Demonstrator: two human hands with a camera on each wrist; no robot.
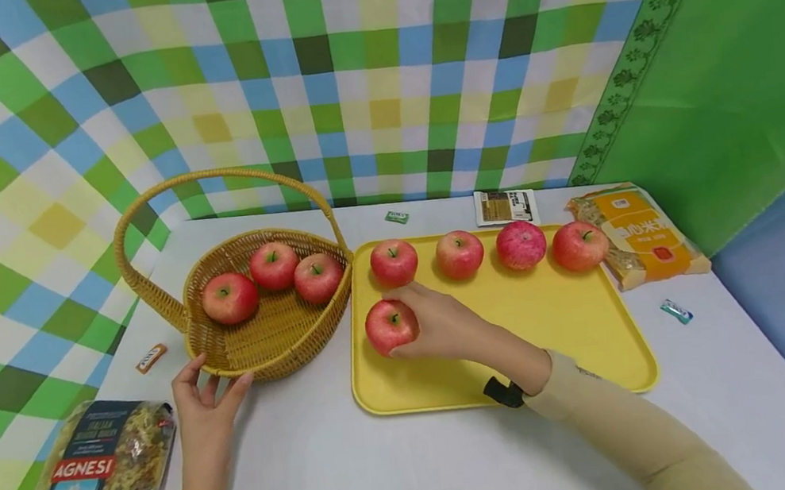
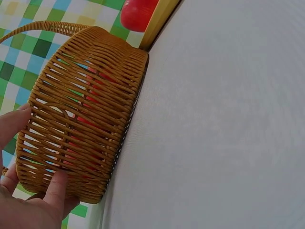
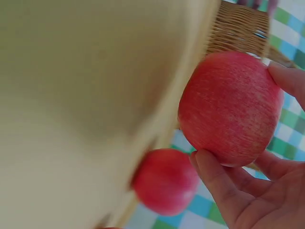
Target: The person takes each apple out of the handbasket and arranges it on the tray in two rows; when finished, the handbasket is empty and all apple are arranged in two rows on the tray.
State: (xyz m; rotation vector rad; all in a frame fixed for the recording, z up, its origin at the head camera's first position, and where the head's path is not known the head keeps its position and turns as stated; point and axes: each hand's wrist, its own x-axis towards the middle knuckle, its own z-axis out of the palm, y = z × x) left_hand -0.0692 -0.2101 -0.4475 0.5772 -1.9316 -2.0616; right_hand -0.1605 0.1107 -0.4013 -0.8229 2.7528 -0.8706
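My right hand (image 1: 437,324) holds a red apple (image 1: 388,328) over the left part of a yellow tray (image 1: 518,343). In the right wrist view, thumb and fingers grip that apple (image 3: 231,109) from its sides. Several more apples line the tray's far edge, among them one apple (image 1: 460,254) near the middle. My left hand (image 1: 208,408) grips the near side of a woven basket (image 1: 282,360) with a tall arched handle. In the left wrist view its fingers (image 2: 56,191) lie against the basket's slatted wall (image 2: 90,109). Three apples sit inside, including one (image 1: 229,298) at the left.
A bag of pasta (image 1: 94,484) lies at the front left, beside a small orange packet (image 1: 151,358). Behind the tray are a green packet (image 1: 397,217) and a flat sachet (image 1: 506,207). An orange-and-clear food bag (image 1: 639,235) and a teal packet (image 1: 676,312) lie right.
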